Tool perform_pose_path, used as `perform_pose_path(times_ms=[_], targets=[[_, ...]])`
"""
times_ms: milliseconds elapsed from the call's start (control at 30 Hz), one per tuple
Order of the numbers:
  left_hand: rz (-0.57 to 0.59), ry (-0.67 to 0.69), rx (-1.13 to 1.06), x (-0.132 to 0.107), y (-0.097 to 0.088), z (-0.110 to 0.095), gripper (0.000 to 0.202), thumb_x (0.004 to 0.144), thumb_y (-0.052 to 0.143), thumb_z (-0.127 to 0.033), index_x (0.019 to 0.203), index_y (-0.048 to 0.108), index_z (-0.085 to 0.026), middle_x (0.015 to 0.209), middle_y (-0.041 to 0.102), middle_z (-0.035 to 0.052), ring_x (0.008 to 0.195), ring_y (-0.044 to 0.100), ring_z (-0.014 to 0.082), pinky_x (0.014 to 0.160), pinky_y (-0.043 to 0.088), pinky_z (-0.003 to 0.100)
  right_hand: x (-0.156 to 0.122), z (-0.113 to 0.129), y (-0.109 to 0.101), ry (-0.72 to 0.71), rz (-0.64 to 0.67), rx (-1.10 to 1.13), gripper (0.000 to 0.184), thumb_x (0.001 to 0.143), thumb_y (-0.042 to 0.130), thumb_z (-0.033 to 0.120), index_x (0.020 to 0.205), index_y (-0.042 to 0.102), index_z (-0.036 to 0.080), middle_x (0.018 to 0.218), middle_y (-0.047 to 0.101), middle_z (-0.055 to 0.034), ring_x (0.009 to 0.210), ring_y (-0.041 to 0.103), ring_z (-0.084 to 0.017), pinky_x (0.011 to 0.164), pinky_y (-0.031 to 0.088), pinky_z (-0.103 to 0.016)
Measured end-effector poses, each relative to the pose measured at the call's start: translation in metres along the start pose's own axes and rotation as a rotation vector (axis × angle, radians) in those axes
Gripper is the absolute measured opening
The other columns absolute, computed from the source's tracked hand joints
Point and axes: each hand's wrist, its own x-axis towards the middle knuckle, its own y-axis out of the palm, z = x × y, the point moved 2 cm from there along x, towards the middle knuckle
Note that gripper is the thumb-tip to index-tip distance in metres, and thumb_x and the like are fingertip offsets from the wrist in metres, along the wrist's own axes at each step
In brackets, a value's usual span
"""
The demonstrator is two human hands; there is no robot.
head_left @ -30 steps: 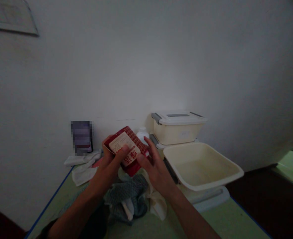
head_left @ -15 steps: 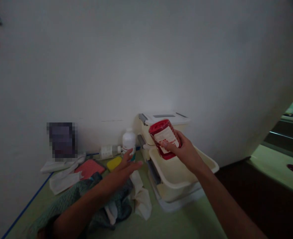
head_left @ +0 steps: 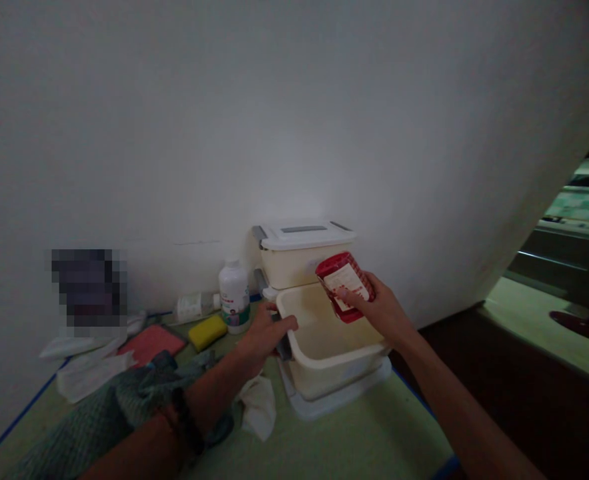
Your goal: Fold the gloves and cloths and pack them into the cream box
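My right hand [head_left: 379, 307] is wrapped around a red roll with a white printed label [head_left: 345, 285]. It holds the roll tilted above the open cream storage bin [head_left: 342, 364]. My left hand [head_left: 264, 333] grips the bin's left rim by the grey handle, thumb over the edge and the other fingers mostly hidden on the outside. The bin sits on an upturned white lid [head_left: 324, 408]. Just beyond my left hand a white bottle with a green-and-white label [head_left: 234, 297] stands upright.
A lidded cream box [head_left: 294, 263] stands behind the bin against the wall. On the left lie a yellow sponge [head_left: 207, 333], a pink cloth [head_left: 153, 344], a clear bottle on its side [head_left: 192, 307], white cloths [head_left: 92, 377] and a dark green knitted cloth [head_left: 109, 413].
My left hand has moved from the air, fingers apart, onto the bin's left rim. The red roll stays in my right hand above the bin. The view has shifted to the right.
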Motion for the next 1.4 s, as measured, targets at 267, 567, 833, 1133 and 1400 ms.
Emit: perform_pose_path(times_ms=[267,567,833,1133,1400], targets=[[-0.136,0.17,-0.024,-0.059,-0.063,-0.03,0.053,0.066,0.063,-0.025,0.114,0.039,-0.022,0.073,0.064,0.002,0.059,0.066,0.0219,0.049,0.051,0.029,-0.013,0.049,0.005,-0.044,0.139,0.252,0.042,0.068,0.072,0.038,0.102,0.055,0.019,0.091,0.067,-0.0029,0.076,0.062,-0.014,0.068,0.052,-0.026],[-0.333,0.184,-0.069,-0.104,-0.141,0.014,0.053,0.065,0.065,-0.028,0.112,0.041,-0.029,0.085,0.064,0.0002,0.063,0.067,0.0215,0.051,0.052,0.029,-0.029,0.079,0.099,0.076,0.703,0.106,0.037,0.072,0.068,0.044,0.093,0.061,0.015,0.091,0.069,-0.0073,0.075,0.063,-0.016,0.067,0.05,-0.028],[-0.391,0.29,0.107,-0.099,-0.156,0.015,0.052,0.068,0.062,-0.034,0.116,0.041,-0.029,0.099,0.059,0.0039,0.075,0.064,0.0238,0.062,0.055,0.035,-0.039,0.062,0.155,0.385,0.913,0.054,0.041,0.082,0.052,0.052,0.083,0.065,0.013,0.082,0.068,-0.0073,0.064,0.058,-0.012,0.058,0.044,-0.022],[-0.324,0.248,0.047,-0.091,-0.151,0.024,0.055,0.069,0.057,-0.034,0.121,0.043,-0.024,0.101,0.064,0.0063,0.078,0.066,0.0267,0.064,0.055,0.038,-0.046,0.043,0.19,0.544,1.035,-0.089,0.036,0.08,0.056,0.045,0.093,0.066,0.013,0.087,0.068,-0.0083,0.062,0.058,-0.01,0.057,0.047,-0.022],[-0.329,0.277,-0.018,-0.092,-0.149,0.028,0.057,0.068,0.06,-0.028,0.124,0.047,-0.022,0.112,0.062,0.0065,0.095,0.063,0.0275,0.076,0.054,0.035,-0.05,0.038,0.203,0.365,1.146,-0.352,0.067,0.071,0.038,0.077,0.08,0.063,0.016,0.067,0.063,-0.007,0.047,0.056,-0.013,0.044,0.049,-0.027]])
